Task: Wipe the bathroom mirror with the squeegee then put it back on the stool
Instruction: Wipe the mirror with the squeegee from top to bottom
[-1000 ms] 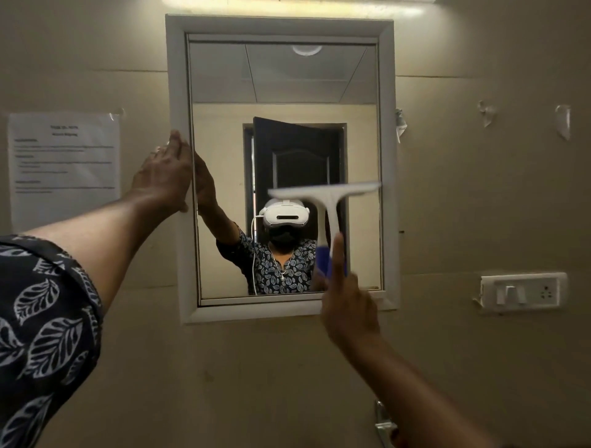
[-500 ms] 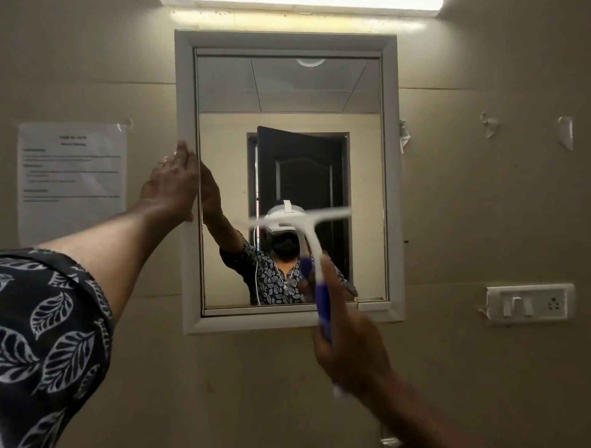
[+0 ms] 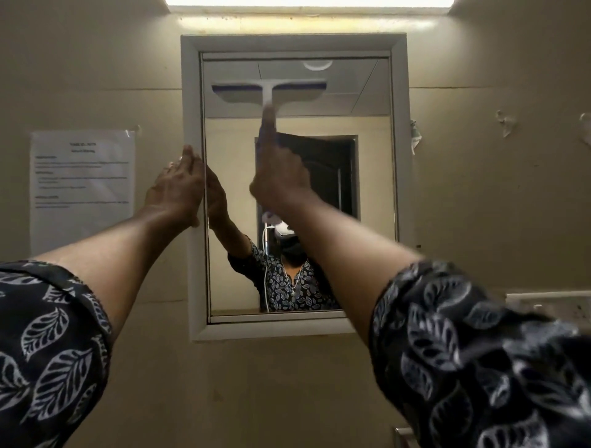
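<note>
Head view: the squeegee (image 3: 269, 91) stood upright against the upper part of the mirror (image 3: 367, 192), its blade level and just below the top edge of the glass. The blade's left end lay near the left inner edge of the mirror frame (image 3: 401, 160); its right end stopped past the middle, with a strip of bare glass between it and the right side of the frame. The right hand (image 3: 278, 179) gripped the squeegee handle with the fingers curled round it; motion blur hid how each finger lay. The left hand (image 3: 174, 188) rested on the left edge of the frame, fingers straight and held together, gripping nothing. Open glass extended below the blade down to the bottom edge of the frame. Both forearms reached upward from dark sleeves (image 3: 48, 345) printed with pale leaves. The mirror hung on a plain beige wall (image 3: 479, 208) under a lit light fixture (image 3: 307, 3). The glass reflected a ceiling, a dark door (image 3: 332, 166) and the person. A paper notice (image 3: 81, 192) was fixed to the wall left of the frame, near the left hand; its printed lines were too blurred to read. Torn tape scraps (image 3: 505, 123) clung to the wall on the right, and a pale switch plate (image 3: 550, 303) showed partly behind the right sleeve.
</note>
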{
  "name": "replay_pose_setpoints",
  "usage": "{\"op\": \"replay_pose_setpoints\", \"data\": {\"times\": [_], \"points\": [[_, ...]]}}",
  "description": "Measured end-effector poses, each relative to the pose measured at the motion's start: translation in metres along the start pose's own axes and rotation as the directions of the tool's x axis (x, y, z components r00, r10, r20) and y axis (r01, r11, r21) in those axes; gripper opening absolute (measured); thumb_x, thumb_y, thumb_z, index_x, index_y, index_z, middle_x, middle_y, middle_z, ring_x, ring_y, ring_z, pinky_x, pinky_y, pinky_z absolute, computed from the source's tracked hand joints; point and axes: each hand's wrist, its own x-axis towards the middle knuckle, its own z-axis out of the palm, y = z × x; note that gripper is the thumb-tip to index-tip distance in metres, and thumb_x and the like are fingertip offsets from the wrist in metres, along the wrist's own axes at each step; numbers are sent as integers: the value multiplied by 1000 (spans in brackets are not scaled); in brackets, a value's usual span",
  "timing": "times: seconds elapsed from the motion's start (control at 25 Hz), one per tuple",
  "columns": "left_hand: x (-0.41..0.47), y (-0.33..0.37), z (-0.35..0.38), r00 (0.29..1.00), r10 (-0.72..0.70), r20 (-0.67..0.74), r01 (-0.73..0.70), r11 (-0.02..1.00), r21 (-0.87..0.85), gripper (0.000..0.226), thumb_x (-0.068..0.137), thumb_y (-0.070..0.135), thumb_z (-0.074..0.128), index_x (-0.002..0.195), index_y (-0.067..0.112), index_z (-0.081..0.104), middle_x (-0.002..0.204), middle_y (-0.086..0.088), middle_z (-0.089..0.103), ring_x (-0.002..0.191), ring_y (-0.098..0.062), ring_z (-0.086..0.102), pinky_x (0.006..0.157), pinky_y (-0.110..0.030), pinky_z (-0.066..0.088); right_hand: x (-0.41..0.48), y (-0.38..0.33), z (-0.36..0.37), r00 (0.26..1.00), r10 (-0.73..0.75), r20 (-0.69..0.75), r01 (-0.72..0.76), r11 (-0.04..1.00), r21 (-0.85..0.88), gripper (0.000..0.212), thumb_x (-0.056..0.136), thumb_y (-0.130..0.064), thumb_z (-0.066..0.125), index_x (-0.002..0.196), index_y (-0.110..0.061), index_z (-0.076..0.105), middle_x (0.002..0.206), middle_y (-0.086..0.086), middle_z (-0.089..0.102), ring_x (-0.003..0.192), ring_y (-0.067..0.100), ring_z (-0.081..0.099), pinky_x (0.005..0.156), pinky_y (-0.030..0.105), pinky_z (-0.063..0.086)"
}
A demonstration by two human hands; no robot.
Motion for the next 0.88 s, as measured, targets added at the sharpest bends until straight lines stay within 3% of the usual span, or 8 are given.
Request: {"op": "replay_pose_setpoints", "data": {"times": [0.16,0.28,0.4,0.48,0.64,0.76,0.88], "points": [[1,-1,0,1000,11,8,-11,1000,-6,106,72,1,76,152,3,5,159,-17,0,143,-40,18,115,-44,24,-75,27,40,995,17,96,-10,998,-68,109,84,-11,58,134,-35,-36,85,16,62,67,26,62,69,46,56],[2,-1,1,1000,18,3,-18,1000,-15,105,69,1,78,151,3,12,159,-17,4,140,-41,25,112,-46,30,-124,35,56,993,31,117,-18,994,-109,107,88,-12,53,127,-40,-43,97,19,59,84,29,60,81,44,53],[2,-2,1,1000,18,7,-18,999,-31,106,67,0,79,150,4,14,159,-16,4,141,-41,23,112,-47,29,-183,36,65,983,63,171,-52,996,-67,98,92,-11,45,130,-40,-40,112,19,52,82,20,58,71,32,55],[2,-1,0,1000,10,3,-10,1000,-23,105,69,-1,78,151,4,12,159,-16,4,142,-41,21,113,-46,28,-227,36,67,947,96,306,-88,995,-42,99,94,-12,43,124,-47,-45,103,15,55,69,16,53,64,29,53],[2,2,0,1000,-1,-16,1,1000,5,103,71,-4,75,151,2,10,159,-17,2,143,-40,19,115,-44,25,-267,29,57,856,164,491,-189,982,3,102,94,-19,44,113,-52,-51,100,11,58,71,14,47,72,31,49],[1,2,-1,1000,-4,-5,4,1000,6,102,72,-4,74,151,2,9,159,-17,2,143,-40,18,115,-44,24,-246,16,29,905,68,419,-121,987,103,103,90,-17,49,126,-46,-43,85,5,57,65,11,49,65,28,50],[0,1,-2,1000,-2,2,2,1000,-6,101,73,-4,74,151,2,9,159,-17,2,143,-40,18,115,-45,24,-179,12,-13,984,-30,175,6,991,135,95,86,-11,53,143,-35,-20,69,-6,42,59,13,52,58,30,53]]}}
